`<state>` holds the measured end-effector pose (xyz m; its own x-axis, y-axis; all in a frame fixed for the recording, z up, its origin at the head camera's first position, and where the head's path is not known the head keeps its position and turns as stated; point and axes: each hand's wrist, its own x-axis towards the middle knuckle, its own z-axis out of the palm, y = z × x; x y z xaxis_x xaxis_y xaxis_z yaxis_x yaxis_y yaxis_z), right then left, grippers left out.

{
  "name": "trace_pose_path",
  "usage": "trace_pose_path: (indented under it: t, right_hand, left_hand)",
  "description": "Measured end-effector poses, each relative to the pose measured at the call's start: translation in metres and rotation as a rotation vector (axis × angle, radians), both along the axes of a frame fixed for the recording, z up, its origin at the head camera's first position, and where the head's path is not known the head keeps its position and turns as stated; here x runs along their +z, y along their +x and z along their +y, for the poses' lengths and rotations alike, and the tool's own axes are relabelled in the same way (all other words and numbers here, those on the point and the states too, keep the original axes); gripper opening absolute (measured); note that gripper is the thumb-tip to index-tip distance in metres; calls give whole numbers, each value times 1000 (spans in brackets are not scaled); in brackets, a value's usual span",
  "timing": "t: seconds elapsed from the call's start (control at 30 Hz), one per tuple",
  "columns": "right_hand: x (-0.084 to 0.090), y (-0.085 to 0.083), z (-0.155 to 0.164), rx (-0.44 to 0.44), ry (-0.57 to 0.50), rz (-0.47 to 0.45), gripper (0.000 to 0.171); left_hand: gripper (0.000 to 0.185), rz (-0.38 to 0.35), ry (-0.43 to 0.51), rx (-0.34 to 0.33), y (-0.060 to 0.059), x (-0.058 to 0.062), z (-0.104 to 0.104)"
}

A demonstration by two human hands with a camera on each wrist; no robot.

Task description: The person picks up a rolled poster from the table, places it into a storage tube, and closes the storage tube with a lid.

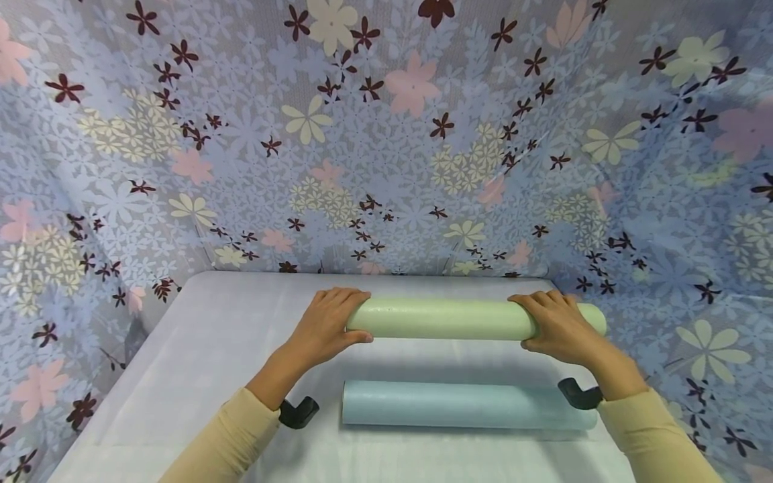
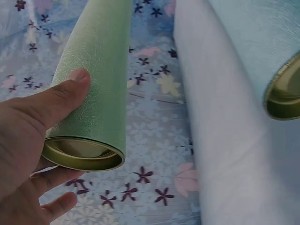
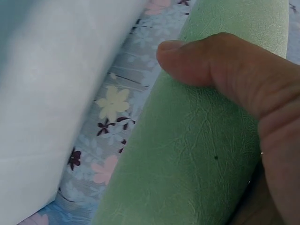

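Note:
A pale green cardboard tube with a textured surface lies crosswise between both hands, held up over the far part of the table. My left hand grips its left end, thumb in front and fingers over the back; in the left wrist view a recessed gold metal cap closes that end. Farther right, my right hand holds the tube a little in from its right end, and the thumb lies across it in the right wrist view. Nearer to me, a light blue tube rests on the table, parallel to the green one.
The table has a white cover. A floral curtain in blue, pink and cream hangs behind it and along both sides. Black wrist mounts jut from both sleeves, the right one overlapping the blue tube in the head view.

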<state>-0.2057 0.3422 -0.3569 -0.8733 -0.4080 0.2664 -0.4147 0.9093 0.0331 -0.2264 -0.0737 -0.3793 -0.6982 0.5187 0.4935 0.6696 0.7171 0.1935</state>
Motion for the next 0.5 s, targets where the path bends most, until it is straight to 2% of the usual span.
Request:
trace_pose_path:
  t: [0.23, 0.5]
  right_hand:
    - [-11, -12, 2, -7, 27, -86, 71]
    - [-26, -28, 3, -5, 75, -187, 70]
  left_hand:
    - [70, -201, -18, 32, -10, -12, 6]
    - [69, -352, -44, 52, -22, -29, 11]
